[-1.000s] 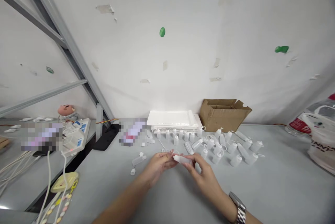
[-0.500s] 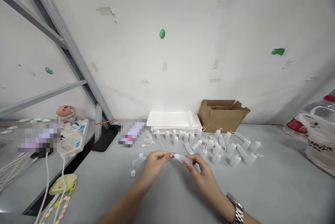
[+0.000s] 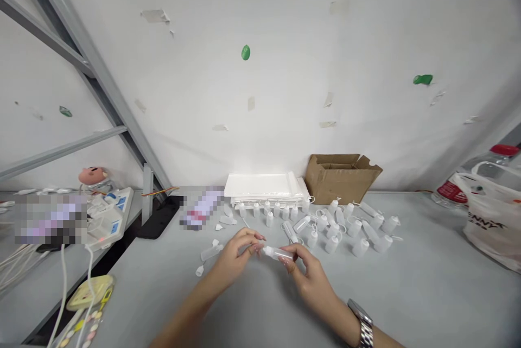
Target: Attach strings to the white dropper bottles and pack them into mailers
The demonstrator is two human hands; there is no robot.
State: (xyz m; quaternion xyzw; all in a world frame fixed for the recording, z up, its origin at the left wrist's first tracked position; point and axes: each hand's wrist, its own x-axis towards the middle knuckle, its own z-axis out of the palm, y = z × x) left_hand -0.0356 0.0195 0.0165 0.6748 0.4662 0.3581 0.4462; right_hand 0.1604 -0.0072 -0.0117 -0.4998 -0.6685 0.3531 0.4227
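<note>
Grasping a bottle, the right hand holds it over the surface, tip just beside the left hand; whether the left pinches anything, I cannot tell.

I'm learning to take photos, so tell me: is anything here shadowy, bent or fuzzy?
Head view: a soft shadow falls on the grey table near the right hand; head view: the metal frame slants, perhaps from wide-lens stretching; head view: the top right corner goes dark; head view: blocky squares partly hide a purple item; head view: the held bottle lacks fine detail.
</note>
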